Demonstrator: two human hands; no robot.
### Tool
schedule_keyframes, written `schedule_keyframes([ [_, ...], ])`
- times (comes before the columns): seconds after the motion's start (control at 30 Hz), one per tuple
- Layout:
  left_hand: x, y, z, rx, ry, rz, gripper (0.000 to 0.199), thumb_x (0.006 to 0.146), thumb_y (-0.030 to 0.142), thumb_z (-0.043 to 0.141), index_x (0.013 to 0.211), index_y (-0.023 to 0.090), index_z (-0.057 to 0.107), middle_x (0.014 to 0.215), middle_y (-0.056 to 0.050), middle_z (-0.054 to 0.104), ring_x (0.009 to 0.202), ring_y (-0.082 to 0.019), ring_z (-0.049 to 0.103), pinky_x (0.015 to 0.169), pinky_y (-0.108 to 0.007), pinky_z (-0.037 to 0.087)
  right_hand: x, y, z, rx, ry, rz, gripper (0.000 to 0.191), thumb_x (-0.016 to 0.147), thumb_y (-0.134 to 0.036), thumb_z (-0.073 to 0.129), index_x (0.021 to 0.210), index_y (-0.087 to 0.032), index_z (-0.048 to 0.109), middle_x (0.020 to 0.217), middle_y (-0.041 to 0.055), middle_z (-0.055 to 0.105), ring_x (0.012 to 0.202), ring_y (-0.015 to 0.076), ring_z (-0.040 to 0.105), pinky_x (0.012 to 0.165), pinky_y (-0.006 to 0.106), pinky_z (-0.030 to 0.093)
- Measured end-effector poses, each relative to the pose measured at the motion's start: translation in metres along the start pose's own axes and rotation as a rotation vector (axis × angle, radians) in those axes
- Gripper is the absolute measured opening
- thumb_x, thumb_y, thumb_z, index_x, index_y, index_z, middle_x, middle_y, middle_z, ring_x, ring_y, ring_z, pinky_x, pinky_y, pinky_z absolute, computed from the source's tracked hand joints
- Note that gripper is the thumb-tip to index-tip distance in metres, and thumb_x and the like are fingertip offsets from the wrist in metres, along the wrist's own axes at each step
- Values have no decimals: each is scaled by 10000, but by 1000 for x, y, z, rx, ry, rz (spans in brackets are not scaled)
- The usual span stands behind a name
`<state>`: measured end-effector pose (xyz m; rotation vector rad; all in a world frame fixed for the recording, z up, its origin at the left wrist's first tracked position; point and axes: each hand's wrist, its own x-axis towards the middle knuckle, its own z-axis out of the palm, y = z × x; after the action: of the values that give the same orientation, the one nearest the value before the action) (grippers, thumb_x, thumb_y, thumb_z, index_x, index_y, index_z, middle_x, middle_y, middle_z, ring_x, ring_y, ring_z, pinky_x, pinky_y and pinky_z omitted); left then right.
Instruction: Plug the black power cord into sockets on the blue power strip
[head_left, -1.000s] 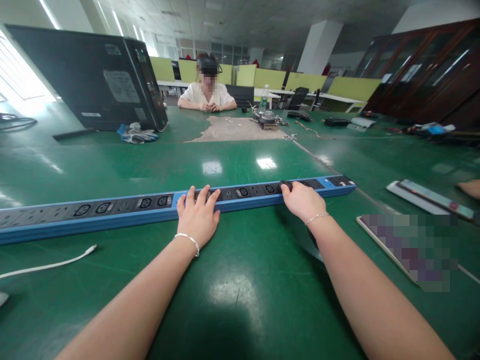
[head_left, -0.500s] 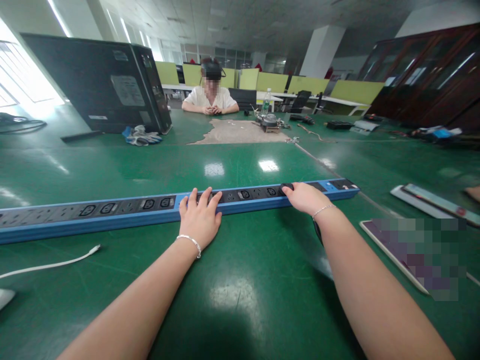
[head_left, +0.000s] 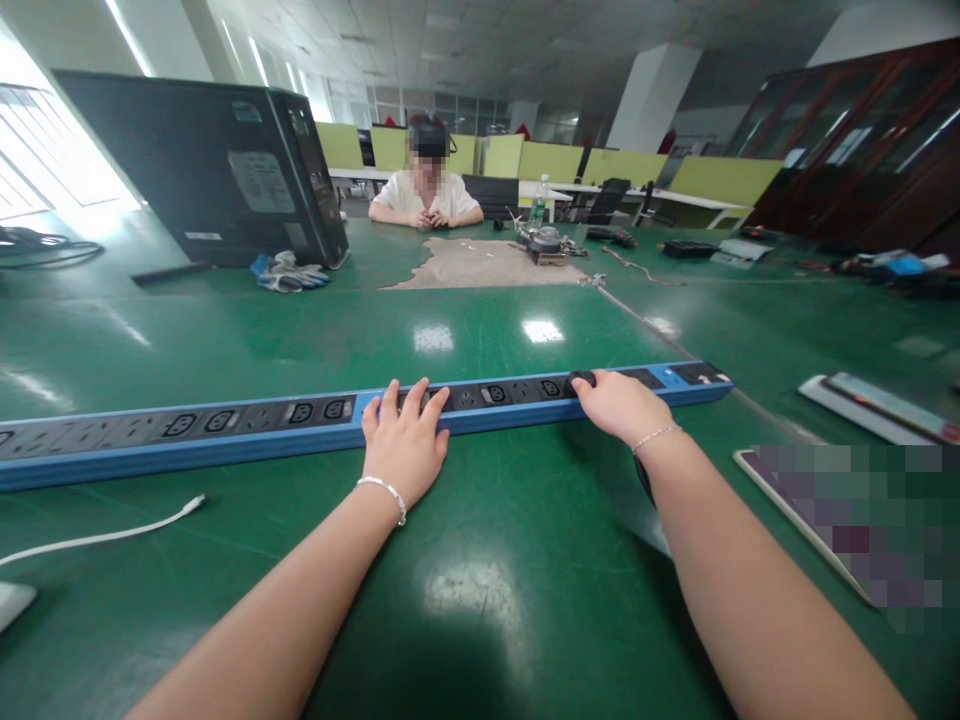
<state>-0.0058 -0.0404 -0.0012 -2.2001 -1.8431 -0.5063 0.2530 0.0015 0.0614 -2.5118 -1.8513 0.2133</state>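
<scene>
- Through the head view I see the blue power strip (head_left: 330, 432) lying across the green table (head_left: 525, 520), running from the left edge of view to right of centre.
- My left hand (head_left: 405, 445) rests on the strip near the middle of its visible length, the grip spread, fingertips on the socketed top face.
- My right hand (head_left: 622, 405) has its grip pinching a black plug (head_left: 581, 381) at the strip, toward its right end; I cannot tell how far in the plug sits.
- I make out a black cord (head_left: 643, 478) just below my right wrist.
- Near left, I have a white cable (head_left: 112, 537) on the table, apart from the strip.
- Near right, I see a pale-edged flat device (head_left: 810, 525), its face blurred.
- Far left, I see a black computer tower (head_left: 195, 170), gloves (head_left: 289, 272) just beside its base.
- Far side, a person (head_left: 427, 195) in a white top sits at the table, left of a clear bottle (head_left: 539, 200).
</scene>
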Motion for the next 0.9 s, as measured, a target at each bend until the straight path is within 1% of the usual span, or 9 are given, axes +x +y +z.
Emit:
schedule_keyframes([
  [0.17, 1, 0, 2, -7, -5, -3, 481, 822, 339, 466, 1302, 299, 464, 1409, -32, 433, 1310, -333, 301, 1047, -526, 211, 1, -2, 2, 3, -17, 4, 474, 889, -431, 298, 1094, -98, 566, 1086, 231, 619, 1027, 312, 594, 866, 418, 420],
  [0.23, 1, 0, 3, -5, 3, 2, 477, 826, 333, 461, 1301, 295, 464, 1408, -33, 434, 1309, -334, 302, 1045, -527, 214, 2, -2, 4, 24, -11, -2, 482, 893, -421, 292, 1157, -99, 536, 1103, 223, 615, 1041, 307, 589, 878, 412, 415],
  [0.37, 2, 0, 4, 2, 15, 7, 468, 834, 330, 454, 1299, 289, 467, 1404, -32, 439, 1306, -334, 307, 1045, -521, 218, 6, 3, 9, 87, 24, -40, 517, 895, -406, 295, 1319, -137, 415, 1178, 192, 593, 1102, 290, 557, 907, 396, 402],
  [0.47, 2, 0, 3, 4, 13, 12, 471, 834, 332, 457, 1303, 288, 465, 1403, -33, 440, 1306, -332, 311, 1044, -518, 222, 6, 4, 11, 114, 39, -70, 528, 894, -395, 297, 1362, -162, 367, 1182, 182, 595, 1113, 285, 550, 898, 390, 406],
  [0.53, 1, 0, 3, 5, 8, 12, 473, 834, 333, 458, 1304, 290, 464, 1404, -34, 441, 1308, -328, 310, 1046, -517, 222, 4, 3, 10, 111, 36, -81, 497, 897, -387, 292, 1348, -203, 390, 1144, 161, 619, 1079, 278, 571, 879, 389, 416],
  [0.63, 1, 0, 2, 7, 4, 8, 470, 837, 329, 452, 1305, 294, 465, 1407, -34, 438, 1313, -318, 308, 1053, -510, 217, 1, 0, 8, 75, 34, -83, 433, 895, -382, 293, 1263, -256, 485, 1066, 127, 654, 1012, 277, 602, 848, 396, 428],
  [0.73, 0, -1, 2, 5, 1, 9, 472, 840, 327, 448, 1311, 295, 459, 1413, -29, 432, 1315, -314, 306, 1058, -503, 215, 1, -2, 6, 63, 52, -71, 418, 889, -391, 302, 1213, -258, 531, 1049, 119, 662, 991, 280, 608, 836, 397, 432],
  [0.9, 0, -1, 3, -7, 12, 19, 468, 844, 328, 441, 1311, 298, 457, 1413, -18, 431, 1316, -321, 300, 1055, -507, 219, 7, 0, 6, 104, 71, -87, 402, 865, -384, 344, 1163, -250, 578, 1100, 101, 651, 1011, 269, 597, 852, 367, 427],
])
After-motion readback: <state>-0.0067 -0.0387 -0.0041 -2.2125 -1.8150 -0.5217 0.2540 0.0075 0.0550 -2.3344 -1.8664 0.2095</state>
